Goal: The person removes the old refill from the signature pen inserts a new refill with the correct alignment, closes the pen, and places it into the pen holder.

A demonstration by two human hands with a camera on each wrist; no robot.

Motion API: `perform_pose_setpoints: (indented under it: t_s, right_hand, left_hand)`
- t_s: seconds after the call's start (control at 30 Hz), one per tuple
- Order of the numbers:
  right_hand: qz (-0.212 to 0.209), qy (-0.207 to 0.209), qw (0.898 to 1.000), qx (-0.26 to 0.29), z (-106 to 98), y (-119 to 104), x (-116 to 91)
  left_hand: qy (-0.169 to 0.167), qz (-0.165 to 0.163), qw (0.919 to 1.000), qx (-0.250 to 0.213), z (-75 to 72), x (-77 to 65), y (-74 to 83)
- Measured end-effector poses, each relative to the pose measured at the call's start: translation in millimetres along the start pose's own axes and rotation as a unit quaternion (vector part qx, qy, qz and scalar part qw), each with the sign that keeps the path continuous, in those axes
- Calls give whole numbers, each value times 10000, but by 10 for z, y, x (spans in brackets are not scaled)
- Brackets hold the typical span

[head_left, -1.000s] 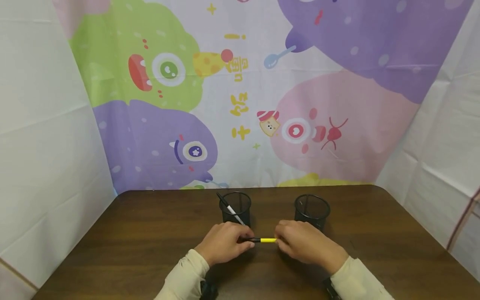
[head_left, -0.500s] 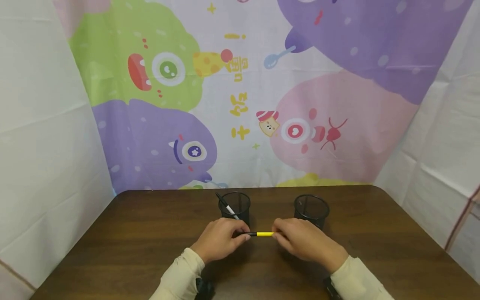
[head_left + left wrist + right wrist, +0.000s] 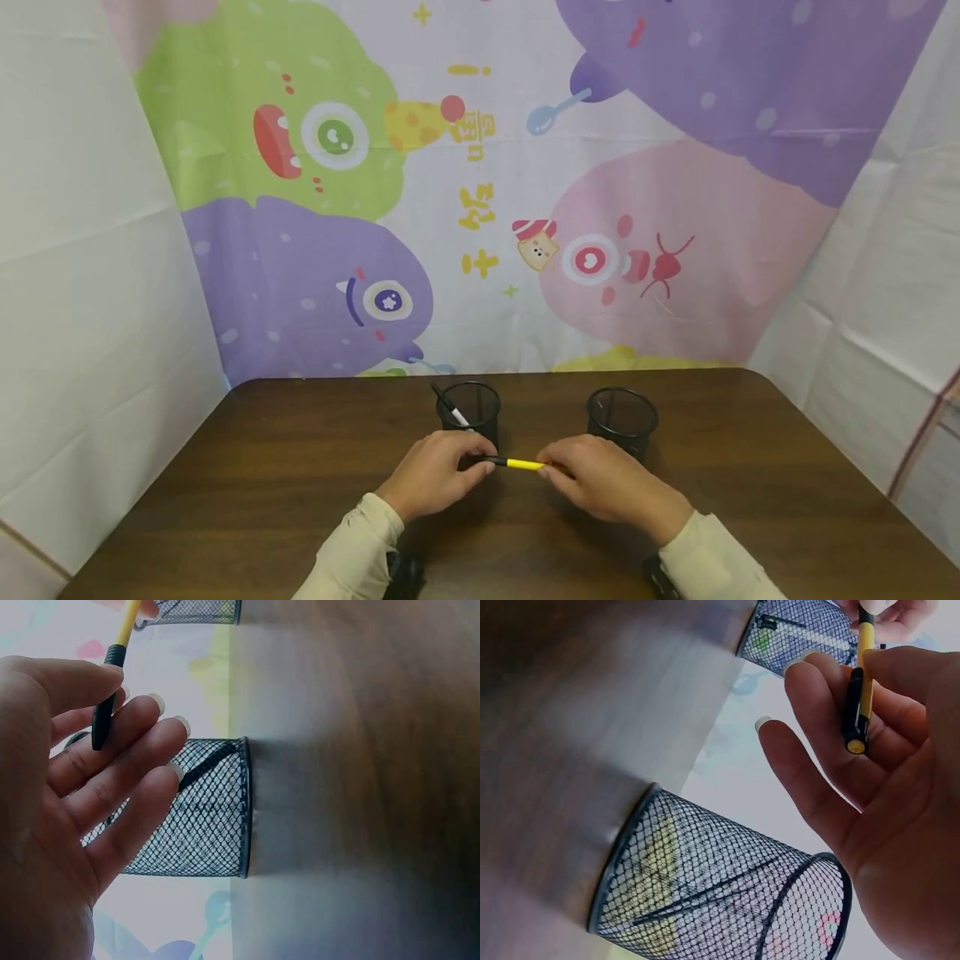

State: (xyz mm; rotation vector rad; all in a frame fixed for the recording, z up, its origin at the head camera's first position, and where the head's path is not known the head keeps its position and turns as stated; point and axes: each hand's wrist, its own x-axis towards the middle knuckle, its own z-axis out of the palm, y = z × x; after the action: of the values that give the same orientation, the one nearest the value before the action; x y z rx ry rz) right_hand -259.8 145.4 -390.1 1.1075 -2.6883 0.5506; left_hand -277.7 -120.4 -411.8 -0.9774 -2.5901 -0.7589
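Note:
A yellow ballpoint pen (image 3: 525, 464) with a black grip section is held between both hands, roughly level above the table. My left hand (image 3: 438, 471) pinches its black end between thumb and fingers, the other fingers spread loosely in the left wrist view. At the clip end (image 3: 857, 720), my right hand (image 3: 603, 475) pinches the yellow barrel with its thumb against the fingers. Just beyond the left hand stands a black mesh pen cup (image 3: 480, 425), with a black-and-white pen (image 3: 448, 406) leaning in it. Behind the right hand is a second mesh cup (image 3: 705, 877).
Both cups stand upright on the dark wooden table (image 3: 300, 442), toward its far edge and some way apart. A cartoon-printed cloth (image 3: 487, 317) hangs right behind the table, and white cloth walls (image 3: 97, 292) flank it.
Both hands have shifted slightly farther from the body and a little left, carrying the pen with them. The pen now tilts slightly. Both grips stay on it.

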Motion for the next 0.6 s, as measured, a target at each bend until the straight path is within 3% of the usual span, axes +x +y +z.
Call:
perform_pose_setpoints:
  t_s: [0.27,0.6]
  right_hand:
    - [54,-301,9991,281,79,2,24]
    - [10,-311,9989,347,13,-6,33]
  left_hand:
    - [-82,87,9999,34,52,-67,13]
    - [12,383,9992,74,82,2,63]
